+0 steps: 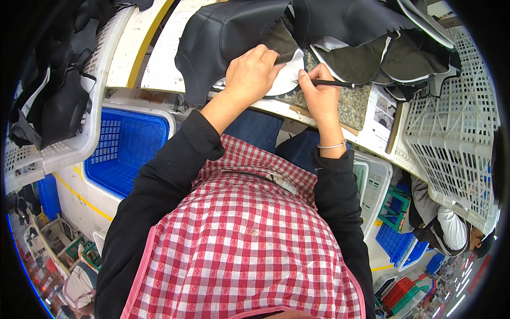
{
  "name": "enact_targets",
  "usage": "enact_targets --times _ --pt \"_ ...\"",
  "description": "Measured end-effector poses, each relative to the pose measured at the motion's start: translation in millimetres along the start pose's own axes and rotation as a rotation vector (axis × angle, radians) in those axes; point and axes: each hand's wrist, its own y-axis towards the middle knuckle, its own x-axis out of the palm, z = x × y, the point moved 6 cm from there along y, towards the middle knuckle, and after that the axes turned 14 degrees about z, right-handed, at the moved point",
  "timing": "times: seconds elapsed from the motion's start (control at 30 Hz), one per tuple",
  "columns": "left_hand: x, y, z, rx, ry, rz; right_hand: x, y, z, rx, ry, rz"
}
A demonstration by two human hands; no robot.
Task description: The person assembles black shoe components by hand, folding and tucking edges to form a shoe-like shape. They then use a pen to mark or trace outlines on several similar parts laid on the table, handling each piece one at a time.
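My left hand (251,76) is closed at the edge of a black stitched leather piece (234,33), shaped like a shoe upper. Its fingers pinch the brownish inner side beside a white lining flap (288,75). Just to the right, my right hand (322,97) grips a slim black pen-like stick (336,83), which points out to the right. The thumb and fingertips of that hand are close to the flap's edge; what the stick's hidden end touches cannot be seen. More black pieces with white linings (353,26) lie behind and to the right of my hands.
A speckled stone slab (348,106) lies on the bench near a printed sheet (380,114). White crates stand at the left (103,74) and right (451,127); the left one holds black pieces. A blue basket (130,149) is below left. Other people (451,228) are farther off.
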Motion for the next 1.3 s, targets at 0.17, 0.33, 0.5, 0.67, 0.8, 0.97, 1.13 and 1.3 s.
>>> enact_targets --times 0.17,0.33,0.5,0.67,0.8,0.97,1.13,1.3 --pt "-12 12 9 -0.145 -0.213 -0.054 -6 0 9 0.126 0.199 0.002" --pt "-63 74 -3 0.152 0.105 0.306 -15 -3 16 0.301 0.459 0.015" --pt "-66 97 -96 -0.567 0.252 -0.182 -16 -10 8 0.164 0.506 -0.028" --pt "-105 89 -74 -0.246 0.596 -0.076 -18 -15 13 0.147 0.491 -0.092" --pt "-179 134 -26 0.084 0.567 0.254 -20 -14 12 0.049 0.386 -0.087" --pt "-193 250 58 0.128 0.453 0.549 -18 -16 3 0.077 0.435 -0.091" --pt "-29 303 133 0.254 -0.089 0.160 -20 -15 4 0.079 0.422 -0.084" --pt "25 206 25 0.241 -0.235 -0.071 -18 -16 15 0.152 0.452 -0.123"
